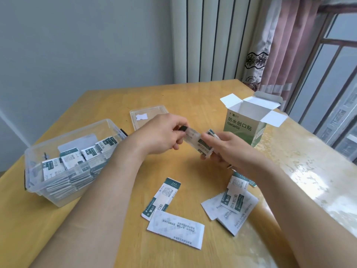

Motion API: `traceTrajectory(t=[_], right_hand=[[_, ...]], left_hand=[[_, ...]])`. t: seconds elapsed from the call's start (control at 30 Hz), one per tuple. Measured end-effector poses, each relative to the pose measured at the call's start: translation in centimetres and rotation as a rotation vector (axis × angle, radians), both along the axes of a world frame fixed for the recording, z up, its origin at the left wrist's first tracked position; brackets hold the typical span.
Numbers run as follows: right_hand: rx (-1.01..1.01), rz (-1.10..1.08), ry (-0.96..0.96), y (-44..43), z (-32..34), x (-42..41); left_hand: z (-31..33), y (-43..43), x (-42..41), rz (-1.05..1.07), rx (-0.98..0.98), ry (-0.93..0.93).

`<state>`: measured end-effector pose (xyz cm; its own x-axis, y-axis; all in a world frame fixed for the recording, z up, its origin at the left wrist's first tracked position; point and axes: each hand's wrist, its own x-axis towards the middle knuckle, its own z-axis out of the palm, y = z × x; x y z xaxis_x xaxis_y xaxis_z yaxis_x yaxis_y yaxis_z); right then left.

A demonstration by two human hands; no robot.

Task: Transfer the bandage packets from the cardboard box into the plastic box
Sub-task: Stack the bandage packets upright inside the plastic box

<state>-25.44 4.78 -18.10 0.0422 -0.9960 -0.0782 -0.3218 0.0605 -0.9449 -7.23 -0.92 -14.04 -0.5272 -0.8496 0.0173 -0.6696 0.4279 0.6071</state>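
Note:
Both hands meet above the middle of the table on a small stack of bandage packets (201, 144). My left hand (162, 134) pinches the stack's upper left end. My right hand (226, 147) grips its lower right end. The green and white cardboard box (243, 126) stands upright behind my right hand with its flaps open. At the left stands the clear plastic box (38, 151), holding several packets (77, 165). Loose packets lie on the table in front of me, two near the middle (170, 207) and several at the right (231, 204).
The clear plastic lid (150, 115) lies flat behind my left hand. The wooden table (119, 192) has a glossy cover on its right part. A radiator, a curtain and a window stand beyond the table's far right edge.

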Motion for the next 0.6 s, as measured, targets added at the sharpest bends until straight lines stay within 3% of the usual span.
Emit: traceTrajectory(t=[0.13, 0.27, 0.6], right_hand=[[0.185, 0.137, -0.195, 0.6, 0.4, 0.2], [0.272, 0.257, -0.416, 1.0, 0.8, 0.0], [0.253, 0.448, -0.359, 1.1, 0.9, 1.0]], left_hand=[[0.6, 0.9, -0.8, -0.091, -0.059, -0.07], [0.8, 1.5, -1.0, -0.099, -0.023, 0.003], [2.0, 3.4, -0.3, -0.089, -0.057, 0.013]])
